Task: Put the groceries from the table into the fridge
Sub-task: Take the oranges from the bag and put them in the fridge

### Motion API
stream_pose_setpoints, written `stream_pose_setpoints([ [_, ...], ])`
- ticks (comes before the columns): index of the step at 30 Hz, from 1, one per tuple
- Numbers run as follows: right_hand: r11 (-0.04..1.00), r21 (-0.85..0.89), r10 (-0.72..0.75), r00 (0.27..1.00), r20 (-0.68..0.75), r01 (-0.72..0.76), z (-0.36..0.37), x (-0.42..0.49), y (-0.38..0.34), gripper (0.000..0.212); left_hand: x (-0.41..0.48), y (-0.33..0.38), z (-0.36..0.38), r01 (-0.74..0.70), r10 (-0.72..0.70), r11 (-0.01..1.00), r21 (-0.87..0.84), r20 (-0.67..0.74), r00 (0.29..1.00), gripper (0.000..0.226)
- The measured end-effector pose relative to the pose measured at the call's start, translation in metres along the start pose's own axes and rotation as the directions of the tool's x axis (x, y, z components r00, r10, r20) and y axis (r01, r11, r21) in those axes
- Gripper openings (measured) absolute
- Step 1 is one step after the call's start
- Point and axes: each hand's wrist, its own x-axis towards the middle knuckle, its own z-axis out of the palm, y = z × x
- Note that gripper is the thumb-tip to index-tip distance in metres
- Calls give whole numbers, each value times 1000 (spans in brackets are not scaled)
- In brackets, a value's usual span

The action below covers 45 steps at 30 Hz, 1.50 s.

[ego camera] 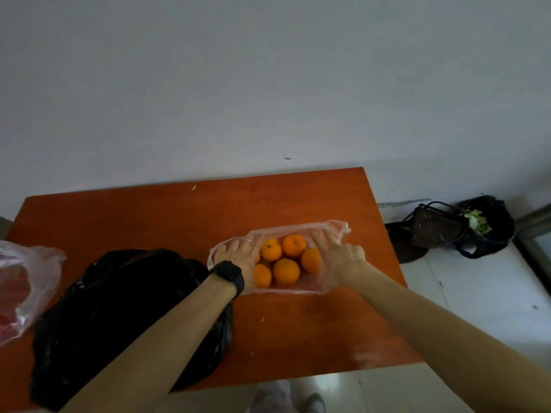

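A clear plastic bag (334,226) lies on the orange-brown table (167,216) and holds several oranges (286,271). My left hand (241,253), with a ring and a black watch on the wrist, presses against the bag's left side with straight fingers. At the bag's right side my right hand (338,257) has its fingers extended into the plastic near the opening. The oranges show between both hands. No fridge is in view.
A big black plastic bag (113,308) lies left of the oranges, under my left forearm. A clear bag with something red inside (21,287) sits at the table's left edge. On the floor to the right stand a dark basket (438,228) and a black bin with green scraps (489,225).
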Motion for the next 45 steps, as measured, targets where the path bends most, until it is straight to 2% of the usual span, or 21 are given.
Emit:
stream_pose_setpoints([
  [3,1000,-19,-24,1000,-2,24,0,-11,12,144,-17,-8,-16,-26,26,1000,-1,18,1000,126],
  [7,997,30,-78,996,34,77,9,-21,29,148,-33,-5,-28,-94,99,995,-42,140,985,131],
  [12,939,269,-235,971,53,212,53,-10,51,160,-16,2,-5,-109,157,968,-227,208,965,129],
  [17,929,301,-221,975,-20,216,85,16,46,147,8,9,39,-112,173,965,-237,257,951,128],
  [20,932,300,-206,978,-24,203,104,24,42,142,12,9,68,-127,186,957,-261,214,959,127],
  [24,919,329,-208,976,-63,217,126,32,47,139,16,5,95,-86,183,857,-508,143,973,128],
  [27,901,368,-207,973,-102,230,131,36,48,135,20,9,106,-59,141,812,-581,97,985,133],
  [29,893,408,-175,982,-76,191,127,40,44,134,24,12,105,-30,112,805,-593,103,988,124],
  [32,869,487,-121,992,42,86,114,46,43,136,27,7,93,82,94,703,-706,207,974,103],
  [33,843,534,-117,991,57,69,110,46,44,130,27,3,89,113,93,672,-732,235,968,95],
  [35,730,681,-131,990,55,59,100,44,47,102,29,-2,85,170,67,585,-793,256,964,74],
  [37,602,793,-124,992,-19,90,86,37,50,72,27,-3,80,168,6,518,-839,199,980,49],
  [38,572,813,-109,993,-53,106,79,32,51,57,26,-3,77,118,-25,551,-826,125,992,36],
  [40,604,786,-56,991,-120,129,70,22,50,31,22,-2,70,-18,-17,721,-693,-43,999,21],
  [43,800,572,-39,967,-250,180,64,5,44,20,16,4,67,-182,115,932,-314,-220,969,35],
  [45,815,538,-77,961,-267,215,59,-4,42,19,12,12,63,-251,208,963,-101,-318,925,49],
])
